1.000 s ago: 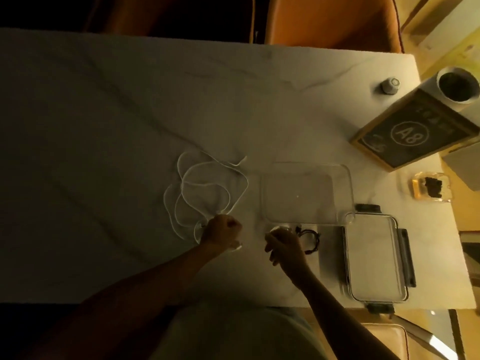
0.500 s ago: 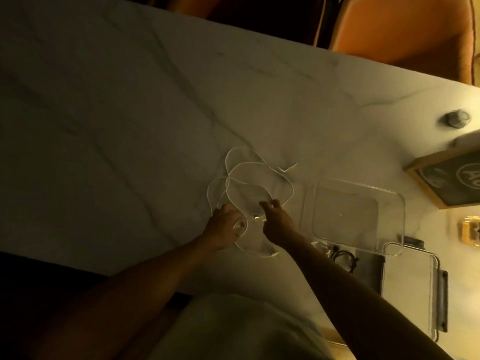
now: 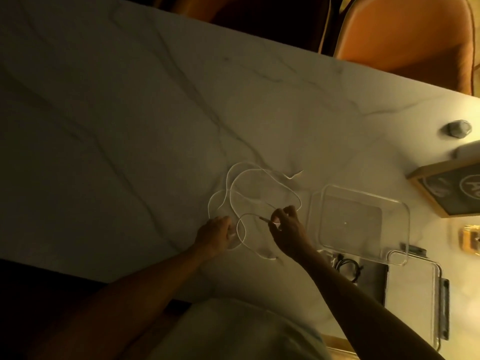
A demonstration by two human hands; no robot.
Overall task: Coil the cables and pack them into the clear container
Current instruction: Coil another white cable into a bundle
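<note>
Coiling is just starting — the right hand pinches one end of the white cable, the left hand grips a strand at its 9 o'clock. Next move — probably winding loops, then the clear container at 3 o'clock.

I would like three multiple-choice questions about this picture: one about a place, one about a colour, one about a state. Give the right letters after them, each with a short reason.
1. Where does the black cable lie?
A. inside the clear container
B. on the table, near the container's close edge
C. in the left hand

2. What colour is the long loose cable?
A. white
B. red
C. black

3. What is the right hand doing?
A. resting flat on the lid
B. pinching one end of the white cable
C. lifting the container

Answers: 1 B, it lies outside the clear container, beside the lid. 2 A, its loops look white on the table. 3 B, the fingertips hold the cable end.
</note>
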